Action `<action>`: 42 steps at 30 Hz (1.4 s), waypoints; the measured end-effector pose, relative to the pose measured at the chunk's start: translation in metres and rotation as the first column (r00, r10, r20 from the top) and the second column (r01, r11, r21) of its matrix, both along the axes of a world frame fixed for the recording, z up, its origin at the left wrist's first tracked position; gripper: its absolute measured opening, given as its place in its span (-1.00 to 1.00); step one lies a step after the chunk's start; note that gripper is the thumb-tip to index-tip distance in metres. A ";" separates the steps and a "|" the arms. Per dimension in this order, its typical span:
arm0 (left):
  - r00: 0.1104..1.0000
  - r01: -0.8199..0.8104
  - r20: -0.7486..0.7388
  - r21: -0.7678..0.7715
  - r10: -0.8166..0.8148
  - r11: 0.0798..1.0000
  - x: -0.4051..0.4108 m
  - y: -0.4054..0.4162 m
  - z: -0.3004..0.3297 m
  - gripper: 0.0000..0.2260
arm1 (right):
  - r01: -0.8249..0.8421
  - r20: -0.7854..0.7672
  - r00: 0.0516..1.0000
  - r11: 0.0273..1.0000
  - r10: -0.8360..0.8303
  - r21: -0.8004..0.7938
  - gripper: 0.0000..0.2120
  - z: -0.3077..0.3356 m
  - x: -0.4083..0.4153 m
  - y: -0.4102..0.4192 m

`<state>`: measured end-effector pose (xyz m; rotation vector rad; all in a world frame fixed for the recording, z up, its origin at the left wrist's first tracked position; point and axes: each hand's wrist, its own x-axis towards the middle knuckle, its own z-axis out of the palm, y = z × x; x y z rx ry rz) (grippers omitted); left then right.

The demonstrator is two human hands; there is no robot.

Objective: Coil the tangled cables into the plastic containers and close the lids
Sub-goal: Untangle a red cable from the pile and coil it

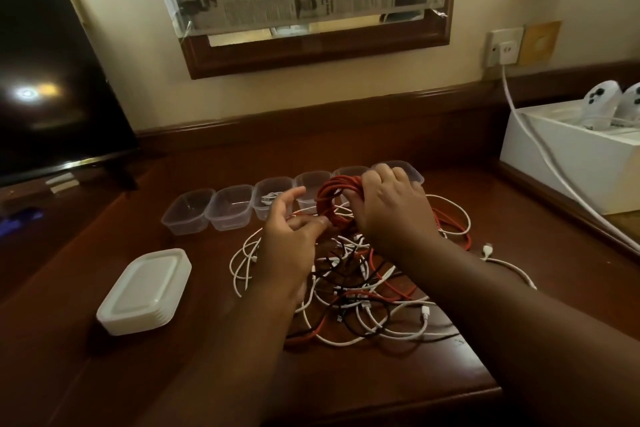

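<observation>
Six clear plastic containers (230,206) are standing in a row across the far side of the wooden desk (398,378), all with lids off; the third from the left appears to be holding a white cable already. A stack of white lids (143,291) is lying to the left, well apart from the row.

Right hand (391,208) is gripping a red coil (330,203), fingers curled through and over its right side, holding it upright just in front of the fourth and fifth containers. Left hand (291,230) is working at the coil's lower left edge, thumb and forefinger pinching what looks like the red strand feeding into it; the remaining fingers are spread and relaxed. The two hands are close together, with only the coil between them.

Below and nearer the person, the tangle of cables (363,291) in white, black and red is lying loose on the desk, and a red length is trailing from the right of the coil down into it.

Judgement: winding is nearing its end but the tail is not yet free. The coil's ring is standing on edge, facing roughly leftward, so it needs laying flat before dropping in. The open containers lie directly beyond the right hand, which is the nearer and the better placed to deliver it.
</observation>
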<state>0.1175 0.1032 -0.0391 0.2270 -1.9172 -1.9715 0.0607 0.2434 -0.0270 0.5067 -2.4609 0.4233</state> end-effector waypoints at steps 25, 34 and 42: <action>0.959 0.281 0.043 -0.025 -0.280 0.959 0.046 0.006 0.020 -0.79 | 0.448 0.466 0.432 0.265 0.772 -0.854 -0.65 0.012 0.048 -0.003; 0.847 0.531 0.069 -0.058 -0.528 0.845 0.041 -0.023 0.025 -0.63 | 0.113 0.504 0.472 0.518 0.723 -0.848 -0.72 0.036 0.035 0.021; 0.888 0.460 0.107 -0.185 -0.448 0.868 0.034 -0.020 0.019 -0.73 | 0.133 0.440 0.651 0.478 0.618 -0.868 -0.88 0.036 0.035 0.010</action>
